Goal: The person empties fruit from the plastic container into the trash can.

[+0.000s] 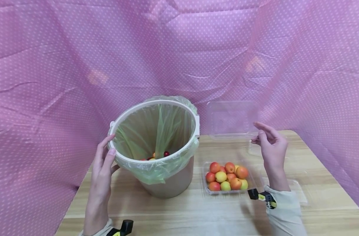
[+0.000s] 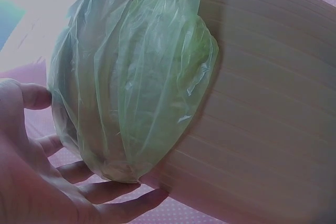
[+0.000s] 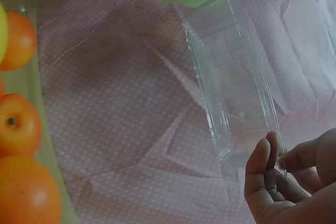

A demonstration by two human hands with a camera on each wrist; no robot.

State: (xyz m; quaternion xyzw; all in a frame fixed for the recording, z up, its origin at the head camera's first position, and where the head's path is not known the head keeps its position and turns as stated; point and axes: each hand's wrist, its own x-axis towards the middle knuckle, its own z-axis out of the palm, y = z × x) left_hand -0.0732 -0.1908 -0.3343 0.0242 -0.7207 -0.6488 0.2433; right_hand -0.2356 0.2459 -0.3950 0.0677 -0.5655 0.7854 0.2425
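Note:
My left hand (image 1: 101, 170) grips the side of a tilted trash bin (image 1: 176, 180) near its white rim. In the left wrist view, fingers (image 2: 131, 205) lie along the bin's side and its green liner bag (image 2: 152, 87). A few small fruits (image 1: 166, 153) show inside the bin, mostly hidden by the near rim. On the right, my right hand (image 1: 273, 147) pinches the edge of an empty clear plastic box (image 3: 231, 77), held up above the table's back edge. Between the hands sits an open clear box (image 1: 207, 190) filled with red and yellow fruits (image 1: 221, 176).
Faint clear plastic pieces (image 1: 298, 191) lie on the wooden table (image 1: 220, 219) at the right. A pink dotted cloth (image 1: 179, 59) hangs around the table's back and sides.

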